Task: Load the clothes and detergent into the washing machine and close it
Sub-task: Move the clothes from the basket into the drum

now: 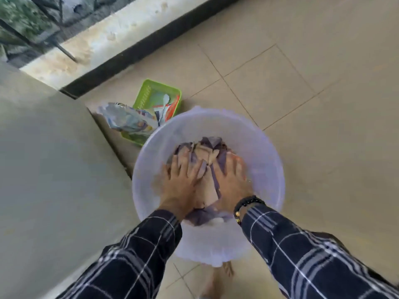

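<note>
Translucent round plastic basin [265, 147] holds the crumpled purple-and-beige clothes [207, 147]. Left hand [181, 184] and right hand [231, 182] press flat on them, fingers spread, gripping nothing. A loose scoop could drop a garment onto the beige tiled floor [323, 93].

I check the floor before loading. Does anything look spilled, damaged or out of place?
Nothing looks spilled or damaged. Only the crumpled packet hangs over the rim of the green basket, partly outside it. The clothes lie inside the basin, under the left hand and right hand.
</note>
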